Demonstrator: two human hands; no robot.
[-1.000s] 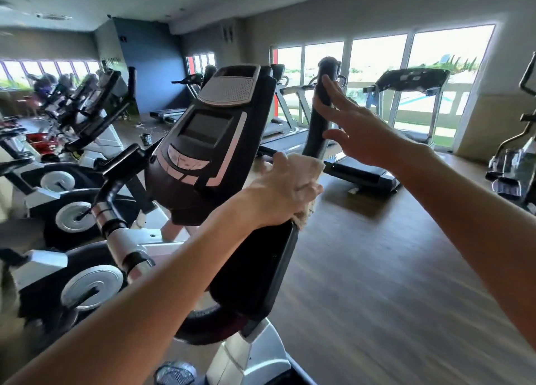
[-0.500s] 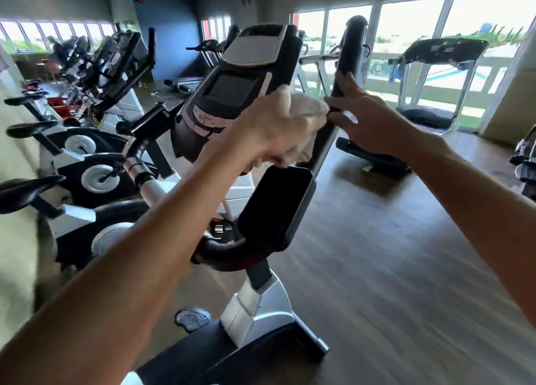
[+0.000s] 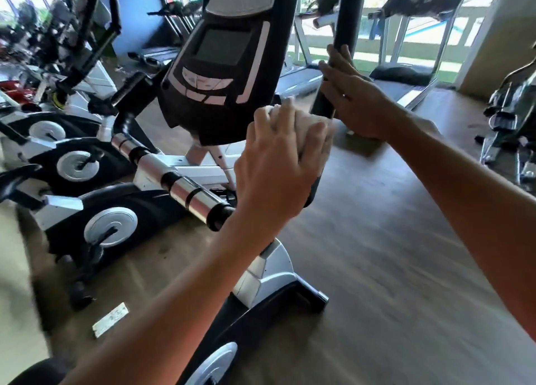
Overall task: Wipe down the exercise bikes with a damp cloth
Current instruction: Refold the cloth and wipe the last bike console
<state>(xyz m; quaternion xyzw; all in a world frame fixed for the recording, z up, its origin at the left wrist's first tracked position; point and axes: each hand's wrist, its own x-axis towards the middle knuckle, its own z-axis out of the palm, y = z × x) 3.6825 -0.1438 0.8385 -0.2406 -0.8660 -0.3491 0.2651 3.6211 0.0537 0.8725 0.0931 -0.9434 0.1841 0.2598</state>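
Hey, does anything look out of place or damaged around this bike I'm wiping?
One thing: a pale flat strip, like a label or sticker, lies loose on the wooden floor left of the bike's base; blur hides what it is. The console looks intact, and nothing looks spilled.

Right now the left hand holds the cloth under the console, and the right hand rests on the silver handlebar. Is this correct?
Not quite. In the head view the right hand rests on the black upright handlebar, not the silver one. The left hand does hold the cloth under the console.
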